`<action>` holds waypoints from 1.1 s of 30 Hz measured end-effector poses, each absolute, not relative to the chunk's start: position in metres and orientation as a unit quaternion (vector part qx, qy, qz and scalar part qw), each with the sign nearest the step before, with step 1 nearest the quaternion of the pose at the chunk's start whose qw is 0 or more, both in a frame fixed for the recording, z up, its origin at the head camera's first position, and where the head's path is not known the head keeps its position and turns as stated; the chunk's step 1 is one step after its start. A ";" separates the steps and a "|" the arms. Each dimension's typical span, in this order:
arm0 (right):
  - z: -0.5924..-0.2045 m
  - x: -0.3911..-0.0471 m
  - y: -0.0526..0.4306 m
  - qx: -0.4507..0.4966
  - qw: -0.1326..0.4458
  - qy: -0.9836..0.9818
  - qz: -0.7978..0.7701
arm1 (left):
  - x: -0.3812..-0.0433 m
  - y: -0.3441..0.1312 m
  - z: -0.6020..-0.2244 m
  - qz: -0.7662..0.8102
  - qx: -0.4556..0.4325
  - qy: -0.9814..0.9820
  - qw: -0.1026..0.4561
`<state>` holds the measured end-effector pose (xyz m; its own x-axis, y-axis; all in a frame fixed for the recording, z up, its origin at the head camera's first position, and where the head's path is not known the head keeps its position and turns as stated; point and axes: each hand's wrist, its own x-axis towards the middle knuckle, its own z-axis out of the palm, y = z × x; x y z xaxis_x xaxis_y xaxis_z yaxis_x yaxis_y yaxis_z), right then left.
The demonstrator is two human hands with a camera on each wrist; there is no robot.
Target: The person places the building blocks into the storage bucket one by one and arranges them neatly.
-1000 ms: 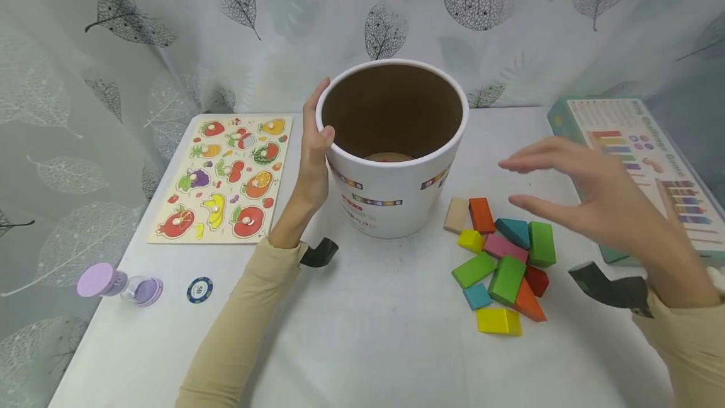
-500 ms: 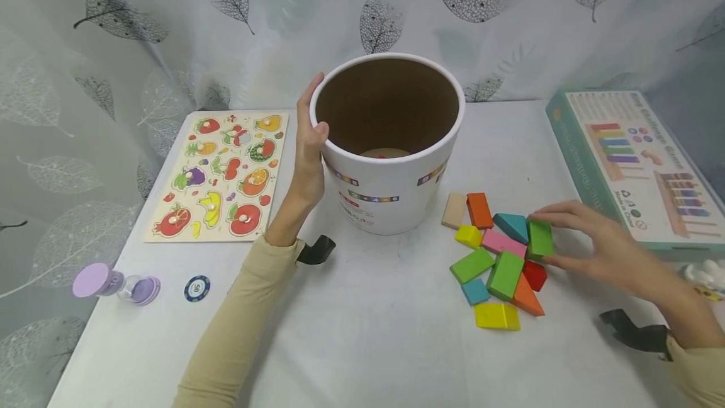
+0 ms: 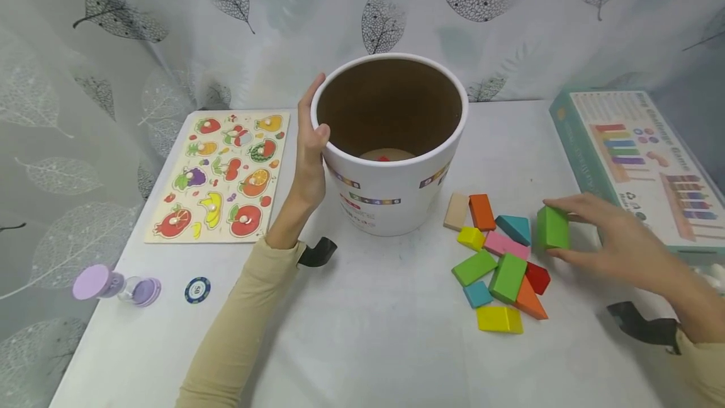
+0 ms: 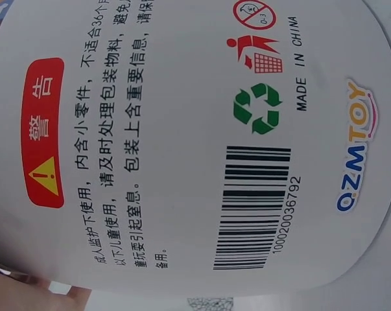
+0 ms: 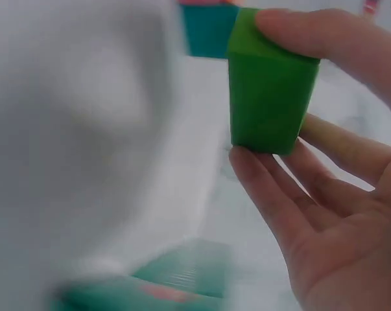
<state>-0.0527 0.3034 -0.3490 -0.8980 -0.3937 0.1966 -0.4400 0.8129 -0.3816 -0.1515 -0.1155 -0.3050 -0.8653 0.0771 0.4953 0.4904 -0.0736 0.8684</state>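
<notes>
A large white bucket [image 3: 391, 206] with a brown inside stands upright on the table. My left hand [image 3: 310, 165] grips its left side, thumb at the rim and fingers behind. Something small and red [image 3: 383, 158] shows at the bottom of the bucket. Between thumb and fingertips, my right hand [image 3: 608, 244] pinches a green rectangular block [image 3: 553, 228], also seen in the right wrist view. Left of that hand lies a loose group of coloured wooden blocks, among them a pink block [image 3: 506, 245], a blue triangular block [image 3: 514, 229] and another green block [image 3: 508, 277].
A fruit peg puzzle board [image 3: 218, 175] lies at the left. In front of it are a purple hourglass [image 3: 136, 288] and a blue poker chip [image 3: 197, 290]. A teal game box [image 3: 640, 162] lies at the right, and a leaf-print curtain [image 3: 317, 11] hangs behind.
My right hand has come down to the blocks, taken hold of the green block at the group's right edge, and drawn it slightly right. The left hand stays on the bucket.
</notes>
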 end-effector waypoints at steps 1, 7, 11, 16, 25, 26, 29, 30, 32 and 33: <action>-0.342 -0.054 0.303 0.209 0.060 -0.954 0.207 | -0.151 -0.116 -0.305 -0.702 -0.214 -0.662 0.147; -0.290 -0.075 0.288 0.195 0.132 -0.941 0.243 | -0.152 -0.116 -0.305 -0.706 -0.214 -0.659 0.148; -0.250 -0.097 0.254 0.265 0.180 -0.872 0.371 | -0.153 -0.117 -0.305 -0.707 -0.213 -0.658 0.145; -0.215 -0.121 0.191 0.337 0.172 -0.788 0.486 | -0.152 -0.117 -0.305 -0.706 -0.208 -0.662 0.145; -0.206 -0.146 0.139 0.345 0.128 -0.803 0.468 | -0.151 -0.116 -0.305 -0.695 -0.202 -0.674 0.149; -0.207 -0.148 0.138 0.343 0.126 -0.804 0.470 | -0.151 -0.116 -0.305 -0.692 -0.200 -0.677 0.151; -0.210 -0.150 0.136 0.340 0.122 -0.805 0.471 | -0.151 -0.115 -0.306 -0.687 -0.199 -0.682 0.151; -0.211 -0.151 0.135 0.341 0.120 -0.804 0.472 | -0.151 -0.115 -0.306 -0.686 -0.199 -0.683 0.152; -0.213 -0.152 0.134 0.349 0.115 -0.800 0.475 | -0.151 -0.115 -0.306 -0.686 -0.200 -0.683 0.151; -0.214 -0.153 0.134 0.355 0.113 -0.795 0.479 | -0.151 -0.115 -0.305 -0.688 -0.200 -0.681 0.150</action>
<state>-0.1525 0.1339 -0.2137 -0.7229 -0.4557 0.5194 -0.6721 0.2895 -0.6815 -0.1510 -0.1155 -0.3054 -0.8745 0.0661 0.4805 0.4798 -0.0262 0.8770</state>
